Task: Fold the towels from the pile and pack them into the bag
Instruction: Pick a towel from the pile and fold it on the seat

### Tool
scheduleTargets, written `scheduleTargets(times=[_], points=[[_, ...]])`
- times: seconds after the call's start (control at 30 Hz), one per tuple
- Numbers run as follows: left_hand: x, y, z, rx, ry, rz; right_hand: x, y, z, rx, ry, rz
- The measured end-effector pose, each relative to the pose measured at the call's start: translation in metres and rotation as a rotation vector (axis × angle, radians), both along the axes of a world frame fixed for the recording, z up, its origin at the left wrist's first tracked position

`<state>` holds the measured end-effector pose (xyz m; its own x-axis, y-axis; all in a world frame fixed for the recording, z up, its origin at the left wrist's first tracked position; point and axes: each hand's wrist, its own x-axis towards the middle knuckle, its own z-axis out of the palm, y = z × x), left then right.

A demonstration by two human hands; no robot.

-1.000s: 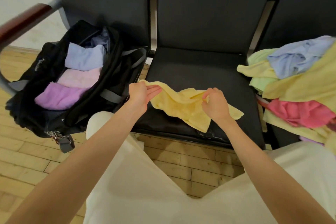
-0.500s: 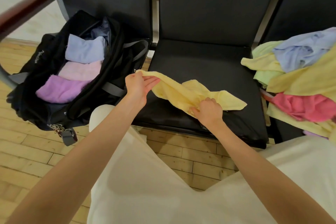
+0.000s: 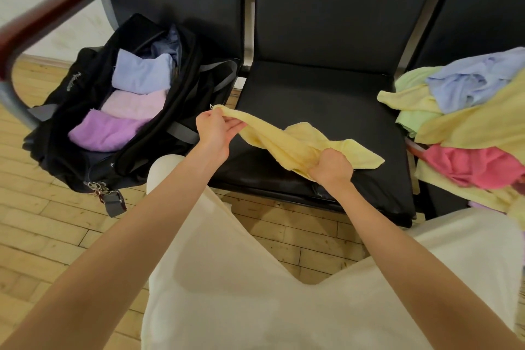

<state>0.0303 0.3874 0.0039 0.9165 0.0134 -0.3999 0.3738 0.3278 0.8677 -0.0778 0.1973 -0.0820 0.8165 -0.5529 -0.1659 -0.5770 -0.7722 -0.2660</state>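
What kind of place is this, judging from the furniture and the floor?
Probably a waiting area or hall: a row of joined black padded seats with a wooden armrest on a metal frame, standing on a wood-strip floor.
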Motion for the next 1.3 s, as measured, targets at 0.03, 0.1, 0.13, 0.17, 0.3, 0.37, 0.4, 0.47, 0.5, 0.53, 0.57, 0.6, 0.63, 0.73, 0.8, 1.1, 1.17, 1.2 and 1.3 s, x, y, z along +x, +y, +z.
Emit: scheduleTargets(times=[0.03,0.1,0.13,0.17,0.3,0.37,0.4,0.47,0.5,0.53,0.57,0.6,0.63,0.73,0.8,1.1,1.17,1.2,1.3], points=[[0.002,0.002,0.002,0.005,0.001,0.012,-0.002,-0.003,0.003,-0.009,-0.009,-0.007],[0.006,0.007,0.005,0.063,-0.015,0.028,-0.008,-0.012,0.01,-0.052,-0.038,-0.016],[0.009,0.011,0.005,0.122,-0.034,0.027,-0.011,-0.017,0.015,-0.077,-0.059,-0.022],[0.011,0.013,0.005,0.196,-0.054,0.016,-0.014,-0.022,0.02,-0.096,-0.084,-0.028],[0.013,0.023,-0.007,0.594,-0.067,-0.119,-0.025,-0.038,0.035,-0.131,-0.178,-0.073],[0.014,0.032,-0.018,0.902,-0.148,-0.275,-0.03,-0.042,0.035,-0.11,-0.206,-0.091],[0.013,0.038,-0.023,1.073,-0.224,-0.366,-0.033,-0.043,0.033,-0.102,-0.208,-0.088],[0.011,0.047,-0.029,1.371,-0.394,-0.496,-0.039,-0.044,0.026,-0.123,-0.185,-0.051],[0.01,0.051,-0.031,1.464,-0.456,-0.522,-0.042,-0.044,0.022,-0.143,-0.175,-0.02],[0.011,0.053,-0.032,1.504,-0.493,-0.521,-0.046,-0.045,0.019,-0.159,-0.177,0.013],[0.011,0.055,-0.031,1.495,-0.511,-0.495,-0.048,-0.046,0.018,-0.167,-0.192,0.043],[0.013,0.056,-0.03,1.459,-0.518,-0.452,-0.051,-0.047,0.018,-0.172,-0.213,0.062],[0.014,0.055,-0.027,1.398,-0.519,-0.395,-0.052,-0.049,0.019,-0.179,-0.239,0.073],[0.019,0.045,-0.011,1.057,-0.473,-0.152,-0.051,-0.053,0.033,-0.211,-0.349,0.07],[0.023,0.034,0.011,0.777,-0.4,0.024,-0.046,-0.055,0.052,-0.247,-0.447,0.073],[0.033,-0.003,0.166,-0.064,-0.344,0.247,-0.033,-0.081,0.152,-0.539,-0.9,0.135],[0.032,-0.006,0.185,0.007,-0.431,0.261,-0.039,-0.083,0.165,-0.557,-0.965,0.154],[0.031,-0.006,0.192,0.067,-0.482,0.281,-0.043,-0.081,0.172,-0.543,-0.977,0.139],[0.022,-0.004,0.205,0.258,-0.628,0.354,-0.053,-0.076,0.185,-0.594,-1.016,0.149]])
